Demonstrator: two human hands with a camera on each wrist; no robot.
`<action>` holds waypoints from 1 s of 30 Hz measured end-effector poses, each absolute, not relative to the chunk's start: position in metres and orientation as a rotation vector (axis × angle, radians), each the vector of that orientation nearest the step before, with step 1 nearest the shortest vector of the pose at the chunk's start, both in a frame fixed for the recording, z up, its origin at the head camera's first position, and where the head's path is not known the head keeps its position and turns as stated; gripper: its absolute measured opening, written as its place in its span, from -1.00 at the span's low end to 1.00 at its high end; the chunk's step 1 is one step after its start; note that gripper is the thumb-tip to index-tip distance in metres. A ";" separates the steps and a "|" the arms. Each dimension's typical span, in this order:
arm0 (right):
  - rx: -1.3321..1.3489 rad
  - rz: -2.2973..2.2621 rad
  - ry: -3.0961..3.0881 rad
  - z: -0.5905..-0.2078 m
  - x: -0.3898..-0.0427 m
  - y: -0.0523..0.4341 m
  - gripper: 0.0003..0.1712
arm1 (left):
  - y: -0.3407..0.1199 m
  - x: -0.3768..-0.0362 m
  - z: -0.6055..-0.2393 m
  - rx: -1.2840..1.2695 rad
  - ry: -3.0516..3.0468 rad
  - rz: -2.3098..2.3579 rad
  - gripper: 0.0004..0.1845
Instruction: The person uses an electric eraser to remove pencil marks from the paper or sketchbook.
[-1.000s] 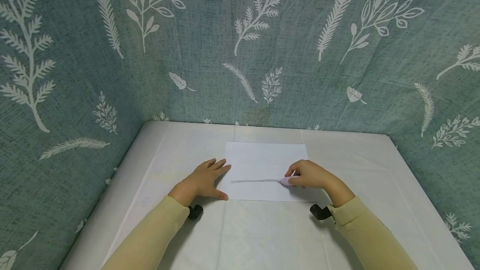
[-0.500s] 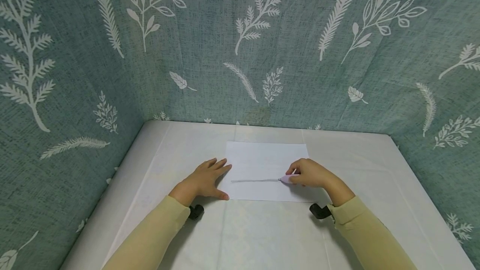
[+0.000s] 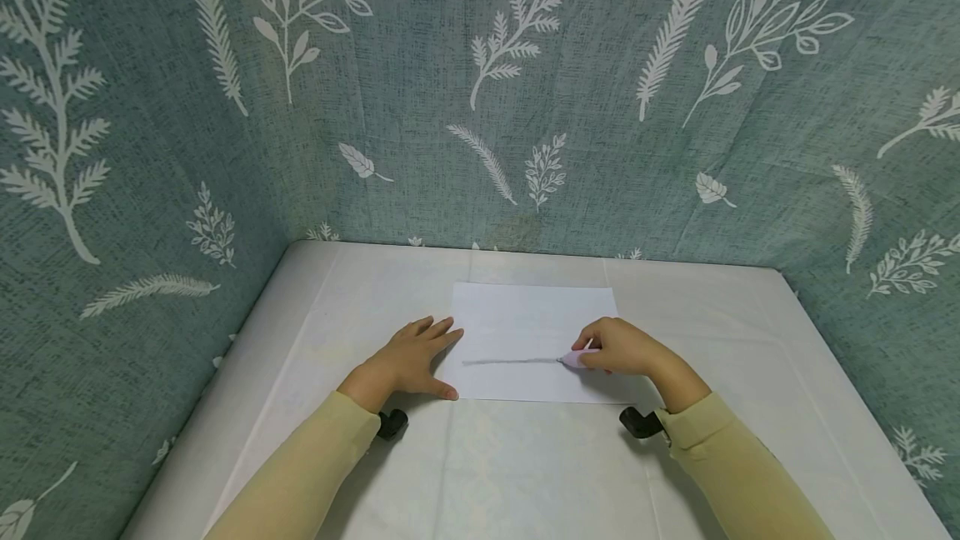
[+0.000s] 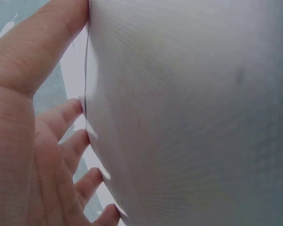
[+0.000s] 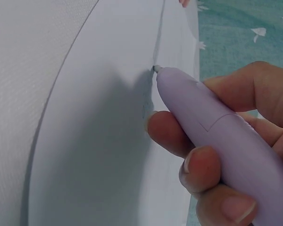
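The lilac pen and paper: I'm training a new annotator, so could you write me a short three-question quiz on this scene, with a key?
1. Which hand grips the lilac pen? A) left B) right C) both
2. True or false: the drawn line on the white paper leads to the pen's tip.
3. Fill in: in the head view, the left hand, its fingers spread, lies at the paper's ____ edge.

Key: 1. B, the right hand; 2. True; 3. left.

A broad, soft shadow darkens the paper (image 5: 94, 94).
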State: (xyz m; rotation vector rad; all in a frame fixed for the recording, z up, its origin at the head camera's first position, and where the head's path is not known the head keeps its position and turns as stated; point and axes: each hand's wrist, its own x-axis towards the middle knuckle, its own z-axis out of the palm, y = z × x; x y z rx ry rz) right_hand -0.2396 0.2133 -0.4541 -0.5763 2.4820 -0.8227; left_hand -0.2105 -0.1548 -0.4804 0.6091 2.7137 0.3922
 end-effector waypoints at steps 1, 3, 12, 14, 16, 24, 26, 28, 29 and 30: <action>-0.572 -0.824 2.486 -0.454 -0.239 0.213 -0.80 | -0.155 -0.211 -0.481 0.610 2.714 0.394 0.12; -0.575 -0.828 2.488 -0.453 -0.239 0.212 -0.80 | -0.155 -0.211 -0.481 0.605 2.712 0.386 0.12; -0.574 -0.808 2.476 -0.452 -0.238 0.211 -0.80 | -0.154 -0.211 -0.482 0.599 2.707 0.372 0.12; -0.563 -0.805 2.489 -0.451 -0.238 0.211 -0.80 | -0.154 -0.211 -0.483 0.604 2.711 0.375 0.12; -0.550 -0.804 2.497 -0.451 -0.239 0.210 -0.80 | -0.154 -0.211 -0.483 0.607 2.715 0.372 0.12; -0.590 -0.809 2.464 -0.449 -0.238 0.209 -0.82 | -0.154 -0.211 -0.483 0.600 2.720 0.375 0.14; -0.595 -0.807 2.464 -0.449 -0.237 0.210 -0.82 | -0.154 -0.211 -0.482 0.594 2.717 0.368 0.14; -0.588 -0.810 2.472 -0.449 -0.238 0.210 -0.82 | -0.154 -0.211 -0.481 0.597 2.719 0.366 0.14; -0.582 -0.813 2.477 -0.449 -0.238 0.210 -0.82 | -0.154 -0.210 -0.481 0.597 2.718 0.368 0.14; -0.577 -0.818 2.482 -0.449 -0.238 0.210 -0.82 | -0.153 -0.210 -0.480 0.595 2.716 0.367 0.14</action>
